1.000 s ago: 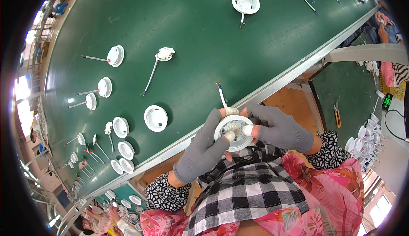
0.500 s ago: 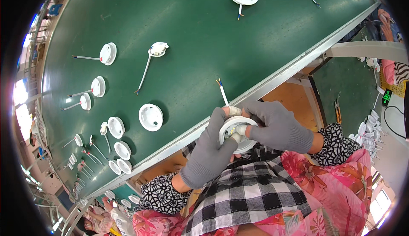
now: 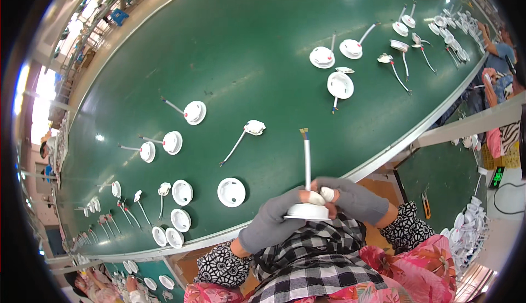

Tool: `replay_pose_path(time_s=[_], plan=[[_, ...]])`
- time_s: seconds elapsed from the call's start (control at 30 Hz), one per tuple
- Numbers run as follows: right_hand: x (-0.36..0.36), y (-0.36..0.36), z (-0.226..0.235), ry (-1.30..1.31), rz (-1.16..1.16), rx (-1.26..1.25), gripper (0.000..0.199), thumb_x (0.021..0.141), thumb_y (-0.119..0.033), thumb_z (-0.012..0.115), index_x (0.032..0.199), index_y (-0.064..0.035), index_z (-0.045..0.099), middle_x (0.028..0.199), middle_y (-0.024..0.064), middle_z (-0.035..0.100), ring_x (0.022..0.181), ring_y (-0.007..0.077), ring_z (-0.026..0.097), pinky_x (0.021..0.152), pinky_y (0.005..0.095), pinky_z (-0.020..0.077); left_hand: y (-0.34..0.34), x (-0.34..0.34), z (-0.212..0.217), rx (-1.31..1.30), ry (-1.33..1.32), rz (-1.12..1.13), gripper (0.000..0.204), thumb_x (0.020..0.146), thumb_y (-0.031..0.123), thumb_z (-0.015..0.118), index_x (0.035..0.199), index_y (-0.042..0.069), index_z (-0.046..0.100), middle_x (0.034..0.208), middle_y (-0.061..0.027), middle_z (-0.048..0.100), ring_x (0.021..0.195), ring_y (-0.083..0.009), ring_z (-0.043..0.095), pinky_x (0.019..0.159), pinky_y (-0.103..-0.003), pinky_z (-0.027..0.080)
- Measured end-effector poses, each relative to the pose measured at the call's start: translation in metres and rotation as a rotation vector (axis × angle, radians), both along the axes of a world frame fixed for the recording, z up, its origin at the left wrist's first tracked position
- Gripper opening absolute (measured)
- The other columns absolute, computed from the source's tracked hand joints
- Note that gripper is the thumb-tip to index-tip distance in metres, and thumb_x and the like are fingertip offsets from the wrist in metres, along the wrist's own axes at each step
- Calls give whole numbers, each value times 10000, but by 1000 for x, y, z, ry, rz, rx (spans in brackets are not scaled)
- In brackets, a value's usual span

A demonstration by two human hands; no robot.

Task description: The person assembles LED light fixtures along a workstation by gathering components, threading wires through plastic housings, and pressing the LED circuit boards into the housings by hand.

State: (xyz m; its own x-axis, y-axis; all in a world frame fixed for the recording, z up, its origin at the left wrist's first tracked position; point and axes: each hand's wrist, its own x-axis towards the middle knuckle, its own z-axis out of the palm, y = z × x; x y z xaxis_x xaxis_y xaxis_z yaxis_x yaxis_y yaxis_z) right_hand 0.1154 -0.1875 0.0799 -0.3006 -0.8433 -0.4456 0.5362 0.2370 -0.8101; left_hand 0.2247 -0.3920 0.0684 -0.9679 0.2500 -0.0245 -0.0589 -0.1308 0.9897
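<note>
Near the table's edge, in front of my body, I hold a white round lamp housing (image 3: pixel 308 211) with its rim facing down. From its top a white cable (image 3: pixel 307 158) stands upright, its bare coloured wire ends at the tip. My left hand (image 3: pixel 276 219), in a grey fingerless glove, grips the housing from the left, with fingers at the cable's base. My right hand (image 3: pixel 356 200), gloved alike and with a white-wrapped fingertip, closes on the housing from the right near the cable. The underside of the housing is hidden.
On the green table (image 3: pixel 208 73) lie an open white cup (image 3: pixel 231 192), a small lamp part with cable (image 3: pixel 254 128) and several finished-looking round lamps (image 3: pixel 194 112). A metal edge (image 3: pixel 383 158) borders the table. A yellow-handled cutter (image 3: pixel 426 204) lies on the side surface at right.
The housing has been turned from its open face showing to rim down, with the cable now upright. The view has tilted up, bringing more of the table into sight.
</note>
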Motion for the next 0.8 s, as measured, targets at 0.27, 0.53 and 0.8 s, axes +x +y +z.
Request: replay_pose_path(time_s=[0.27,0.53,0.8], plan=[[-56,-69,40,387,66,-53,263,947,-237,645,1116,-37,651,937,-27,621,868,67,567,802,239,463,-34,-22,15,-329,360,141,501,746,-84,721,1192,134,652,1254,-113,632,1105,-285,659,915,-306,527],[-129,-128,24,1188,-161,-324,185,855,-137,668,1015,-47,644,829,73,611,806,180,624,715,321,488,-77,-42,12,-942,456,571,662,711,-38,698,1329,26,472,1383,-231,456,1270,-421,459,1052,-432,413],[-277,-165,-93,2135,-235,140,119,871,-174,629,949,-113,563,907,75,622,940,265,610,841,388,491,-37,-10,-22,-793,18,777,489,812,45,606,1288,1,506,1208,-173,549,1052,-297,572,901,-375,474]])
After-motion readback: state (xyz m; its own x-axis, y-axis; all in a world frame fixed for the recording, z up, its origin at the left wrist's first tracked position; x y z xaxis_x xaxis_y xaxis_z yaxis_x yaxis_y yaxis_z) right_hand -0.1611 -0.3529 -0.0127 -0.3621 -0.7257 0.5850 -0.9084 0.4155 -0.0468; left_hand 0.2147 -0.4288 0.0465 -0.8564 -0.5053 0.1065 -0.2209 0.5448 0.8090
